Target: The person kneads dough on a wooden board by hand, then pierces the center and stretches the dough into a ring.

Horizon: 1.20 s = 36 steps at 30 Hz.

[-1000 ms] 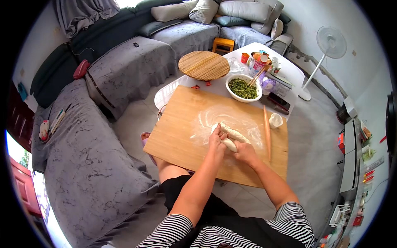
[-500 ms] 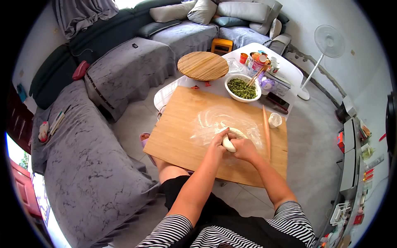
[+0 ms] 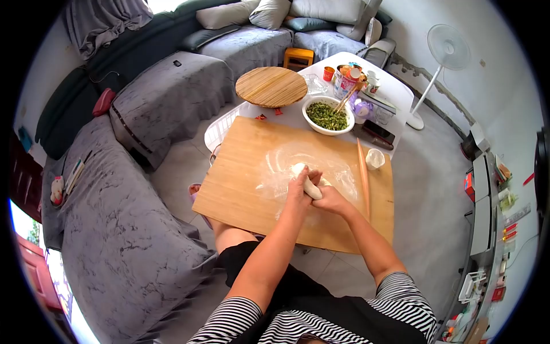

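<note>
White dough (image 3: 312, 189) is held between my two hands above a floured wooden board (image 3: 240, 166). My left hand (image 3: 299, 188) is wrapped round one part of it, with a bit of dough showing above the fingers. My right hand (image 3: 332, 199) grips the dough from the other side, its fingers partly hidden. To the right on the board lie a wooden rolling pin (image 3: 364, 178) and a small white cup (image 3: 375, 159). Beyond the board stands a white bowl (image 3: 310, 121) of chopped green filling with chopsticks (image 3: 345, 98) in it.
A round slatted wooden lid (image 3: 271, 87), a dark phone (image 3: 378, 132), a red cup (image 3: 328, 73) and several containers are on the white table (image 3: 404, 92). A grey covered sofa (image 3: 132, 229) curves round the left. A standing fan (image 3: 448, 47) is at the right.
The dough was a long bent roll between my hands, then a curved loop; now it is gathered more tightly in them. The whole view has shifted slightly.
</note>
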Motion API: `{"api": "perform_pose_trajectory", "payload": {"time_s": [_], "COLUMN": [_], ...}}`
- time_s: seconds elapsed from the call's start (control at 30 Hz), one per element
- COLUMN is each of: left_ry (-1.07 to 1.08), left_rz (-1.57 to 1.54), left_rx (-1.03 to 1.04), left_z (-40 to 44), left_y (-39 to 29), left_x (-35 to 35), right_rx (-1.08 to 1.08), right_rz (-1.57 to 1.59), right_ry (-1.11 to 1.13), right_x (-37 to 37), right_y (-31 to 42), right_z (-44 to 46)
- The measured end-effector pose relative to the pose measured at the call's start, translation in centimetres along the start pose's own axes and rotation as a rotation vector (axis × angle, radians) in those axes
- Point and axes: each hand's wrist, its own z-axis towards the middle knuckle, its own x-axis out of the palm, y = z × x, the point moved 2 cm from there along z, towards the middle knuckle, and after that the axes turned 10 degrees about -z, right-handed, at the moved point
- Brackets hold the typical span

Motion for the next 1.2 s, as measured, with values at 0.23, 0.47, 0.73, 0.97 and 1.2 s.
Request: {"api": "perform_pose_trajectory", "payload": {"time_s": [0.23, 0.47, 0.73, 0.97, 1.2], "left_ry": [-0.125, 0.032, -0.118, 0.072, -0.272], "left_rz": [-0.194, 0.032, -0.325, 0.057, -0.359], "left_rx": [-0.410, -0.084, -0.341, -0.122, -0.102], "left_z": [1.1, 0.0, 0.3, 0.2, 0.3], "left_y": [-1.8, 0.5, -2.8, 0.0, -4.1], "left_x": [-0.9, 0.8, 0.1, 0.9, 1.6], "right_rx": [-0.114, -0.047, 0.008, -0.122, -0.161], "right_rz": [-0.559, -0.084, -0.655, -0.207, -0.530], "right_ry": [-0.018, -0.067, 0.004, -0.055, -0.206], "right_x": [-1.4, -0.7, -1.7, -1.7, -0.1], "right_y": [0.7, -0.2, 0.9, 1.6, 0.0], "right_z": [-2.7, 0.0, -1.2, 0.0, 1.1]}}
